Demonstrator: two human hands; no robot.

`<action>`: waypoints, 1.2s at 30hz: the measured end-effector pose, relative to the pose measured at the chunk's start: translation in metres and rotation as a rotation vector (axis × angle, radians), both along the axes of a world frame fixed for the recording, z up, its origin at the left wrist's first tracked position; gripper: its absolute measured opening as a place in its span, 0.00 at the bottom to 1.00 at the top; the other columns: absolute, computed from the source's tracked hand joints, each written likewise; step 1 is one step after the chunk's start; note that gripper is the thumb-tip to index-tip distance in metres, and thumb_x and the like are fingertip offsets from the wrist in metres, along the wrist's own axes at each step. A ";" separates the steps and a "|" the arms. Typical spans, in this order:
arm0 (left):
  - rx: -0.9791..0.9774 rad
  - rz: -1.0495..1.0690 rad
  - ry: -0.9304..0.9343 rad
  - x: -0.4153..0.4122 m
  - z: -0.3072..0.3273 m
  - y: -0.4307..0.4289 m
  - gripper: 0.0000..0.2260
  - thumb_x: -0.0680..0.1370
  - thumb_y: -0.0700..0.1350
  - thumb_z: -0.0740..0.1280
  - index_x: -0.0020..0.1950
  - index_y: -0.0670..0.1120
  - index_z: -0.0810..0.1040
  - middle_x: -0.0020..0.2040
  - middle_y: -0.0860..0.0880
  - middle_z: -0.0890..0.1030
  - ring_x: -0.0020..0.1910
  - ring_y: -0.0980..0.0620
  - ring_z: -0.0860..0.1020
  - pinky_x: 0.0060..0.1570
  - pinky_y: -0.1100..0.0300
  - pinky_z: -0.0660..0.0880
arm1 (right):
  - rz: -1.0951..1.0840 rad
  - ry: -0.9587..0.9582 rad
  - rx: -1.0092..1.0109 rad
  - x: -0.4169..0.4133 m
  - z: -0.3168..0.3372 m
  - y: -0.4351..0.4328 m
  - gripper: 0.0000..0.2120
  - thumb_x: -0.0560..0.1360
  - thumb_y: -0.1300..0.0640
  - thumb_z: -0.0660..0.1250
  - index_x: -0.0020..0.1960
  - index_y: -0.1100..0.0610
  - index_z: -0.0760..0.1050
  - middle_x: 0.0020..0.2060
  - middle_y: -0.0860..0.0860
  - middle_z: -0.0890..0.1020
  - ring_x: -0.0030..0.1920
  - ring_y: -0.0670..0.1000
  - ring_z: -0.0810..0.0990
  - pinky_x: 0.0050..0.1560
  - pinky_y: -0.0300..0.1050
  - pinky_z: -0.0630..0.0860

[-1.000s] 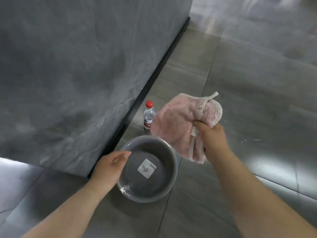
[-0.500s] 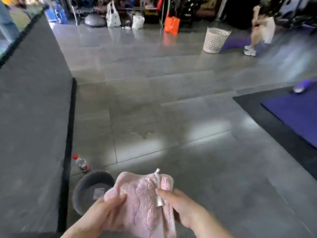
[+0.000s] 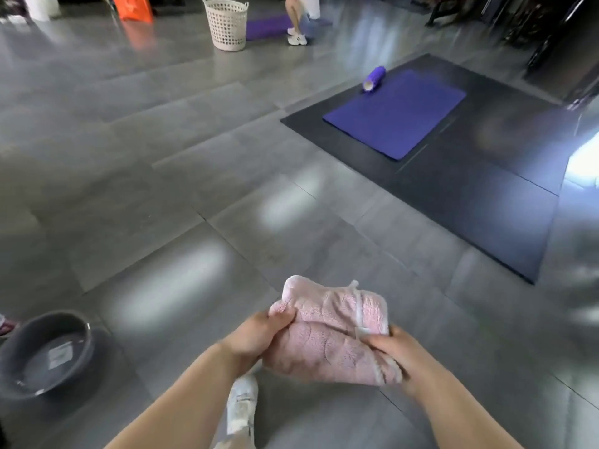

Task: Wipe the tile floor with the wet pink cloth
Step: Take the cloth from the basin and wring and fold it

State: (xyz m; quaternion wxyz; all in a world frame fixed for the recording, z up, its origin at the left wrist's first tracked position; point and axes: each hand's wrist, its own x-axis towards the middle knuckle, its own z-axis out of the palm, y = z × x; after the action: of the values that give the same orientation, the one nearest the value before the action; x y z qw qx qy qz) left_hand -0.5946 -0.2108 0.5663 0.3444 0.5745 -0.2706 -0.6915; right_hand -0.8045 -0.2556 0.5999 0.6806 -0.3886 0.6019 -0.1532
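Pink cloth (image 3: 334,338) — bunched, above the tile floor (image 3: 194,222) at 6 o'clock — is gripped by curled fingers on both sides: left hand (image 3: 256,338) at its 9 o'clock edge, right hand (image 3: 398,354) at 4 o'clock.

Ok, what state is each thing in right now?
Pink terry cloth: bunched, held off the floor in both hands.
Left hand: grips the cloth's left edge.
Right hand: grips its right side.
Grey round plastic basin: upright on the tiles.
Purple exercise mat: spread flat.
Purple foam roller: lying on its side.
White lattice basket: upright.
Grey tile floor: glossy, cloth not on it.
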 end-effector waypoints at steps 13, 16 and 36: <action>-0.109 0.001 0.044 -0.051 -0.003 -0.114 0.12 0.68 0.39 0.61 0.44 0.46 0.82 0.38 0.49 0.84 0.37 0.53 0.80 0.36 0.65 0.76 | 0.561 0.341 -0.200 -0.081 -0.010 -0.147 0.20 0.67 0.66 0.61 0.56 0.51 0.74 0.54 0.52 0.77 0.58 0.56 0.77 0.50 0.45 0.73; -0.121 -0.004 -0.239 -0.056 0.001 -0.147 0.21 0.71 0.31 0.53 0.47 0.47 0.82 0.35 0.47 0.82 0.31 0.52 0.77 0.31 0.65 0.73 | 0.608 0.380 -0.419 -0.076 0.000 -0.191 0.25 0.74 0.68 0.58 0.66 0.47 0.68 0.62 0.39 0.67 0.65 0.45 0.69 0.55 0.33 0.68; -0.105 1.058 0.176 -0.202 -0.028 -0.239 0.21 0.73 0.60 0.58 0.54 0.49 0.80 0.49 0.43 0.83 0.45 0.51 0.81 0.42 0.63 0.77 | 1.829 0.158 -0.749 -0.024 -0.069 -0.325 0.45 0.66 0.50 0.72 0.75 0.51 0.50 0.73 0.46 0.55 0.74 0.50 0.56 0.70 0.43 0.61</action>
State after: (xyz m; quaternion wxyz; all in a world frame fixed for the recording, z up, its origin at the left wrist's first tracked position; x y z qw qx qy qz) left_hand -0.7968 -0.4497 0.5379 0.6955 0.5540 0.0515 -0.4546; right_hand -0.8283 -0.5801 0.5304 0.3280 -0.9027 0.0265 0.2771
